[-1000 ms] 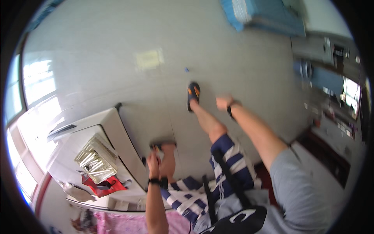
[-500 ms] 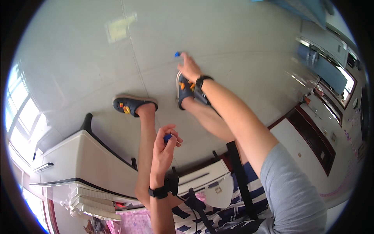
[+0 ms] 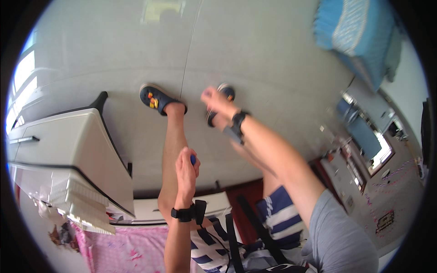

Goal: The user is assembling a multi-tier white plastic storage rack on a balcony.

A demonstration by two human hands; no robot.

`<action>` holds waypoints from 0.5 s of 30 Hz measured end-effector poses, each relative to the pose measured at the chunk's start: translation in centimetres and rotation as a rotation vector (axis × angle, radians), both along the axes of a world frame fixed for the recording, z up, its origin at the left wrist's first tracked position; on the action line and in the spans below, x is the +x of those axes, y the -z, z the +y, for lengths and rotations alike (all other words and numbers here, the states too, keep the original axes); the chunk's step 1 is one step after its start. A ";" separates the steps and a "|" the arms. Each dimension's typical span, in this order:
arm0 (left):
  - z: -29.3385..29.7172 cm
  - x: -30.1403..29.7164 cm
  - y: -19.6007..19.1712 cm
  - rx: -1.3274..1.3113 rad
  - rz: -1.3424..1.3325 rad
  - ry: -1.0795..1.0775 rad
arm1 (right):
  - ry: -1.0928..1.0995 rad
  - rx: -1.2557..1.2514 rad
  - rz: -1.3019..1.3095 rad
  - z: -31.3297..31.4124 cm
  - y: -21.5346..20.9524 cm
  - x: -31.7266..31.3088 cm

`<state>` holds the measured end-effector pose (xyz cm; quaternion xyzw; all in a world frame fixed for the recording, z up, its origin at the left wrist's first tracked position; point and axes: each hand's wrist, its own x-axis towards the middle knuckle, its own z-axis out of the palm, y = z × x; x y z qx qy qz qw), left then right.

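My left hand (image 3: pixel 185 170) is closed around a small blue object (image 3: pixel 193 159), with only part of it showing between thumb and fingers. Its exact kind cannot be made out. My right hand (image 3: pixel 217 102), smeared by motion, is in front of my right shoe. Its thumb and fingers are pinched together on a small blue piece, which is barely visible at the fingertips. Dark clogs with yellow and orange charms are on my feet, the left clog (image 3: pixel 157 98) in plain view and the right clog (image 3: pixel 226 89) partly behind my right hand.
Pale grey floor (image 3: pixel 255 50) spreads around my feet. A white cabinet (image 3: pixel 86 141) with dark legs stands at the left. Light blue cloth (image 3: pixel 359 27) hangs at the far right. Pink patterned fabric (image 3: pixel 127 248) lies at the lower left. Black straps with small devices circle both wrists.
My right hand has drawn back from the floor toward me, and the blue piece that lay by its fingertips has left the floor. My left fingers have closed more tightly. The view has shifted.
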<state>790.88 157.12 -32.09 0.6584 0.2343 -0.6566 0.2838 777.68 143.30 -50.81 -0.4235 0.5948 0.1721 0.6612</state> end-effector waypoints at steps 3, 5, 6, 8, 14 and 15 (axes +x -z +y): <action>0.9 1.6 -7.1 -0.087 -0.086 -0.074 | 0.232 0.283 -0.138 0.3 -13.8 5.7; 0.7 3.8 -14.2 -0.339 -0.629 0.242 | 0.248 0.359 -0.237 -1.1 -26.0 10.7; -1.5 5.8 -19.8 -0.276 -0.741 0.317 | 0.198 0.371 -0.265 -2.0 -31.6 11.6; -0.8 9.4 -26.9 -0.429 -0.730 0.201 | 0.048 0.287 -0.353 -2.2 -41.2 14.1; 8.0 13.0 -44.8 -0.709 -0.836 0.039 | -0.687 -0.132 -0.684 1.2 -62.2 18.5; 9.7 11.9 -47.4 -0.683 -0.902 0.032 | -0.770 -0.200 -0.754 2.6 -64.7 18.2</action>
